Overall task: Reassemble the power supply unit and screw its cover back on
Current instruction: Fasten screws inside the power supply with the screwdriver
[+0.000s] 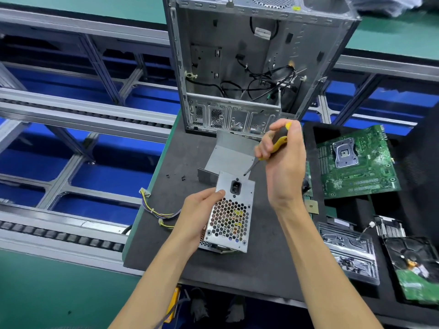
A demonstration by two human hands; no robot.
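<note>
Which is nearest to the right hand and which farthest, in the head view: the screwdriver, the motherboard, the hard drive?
1. Screwdriver: gripped in the right hand.
2. Motherboard: just right of that hand, on the black tray.
3. Hard drive: farthest, at the lower right.

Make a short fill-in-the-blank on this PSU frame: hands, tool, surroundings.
1. The right hand grips a ____-handled screwdriver.
2. The left hand steadies the power supply unit by its ____ side.
3. The motherboard lies to the unit's ____.
4. The open computer case stands ____ the unit.

Missing: yellow; left; right; behind
</note>
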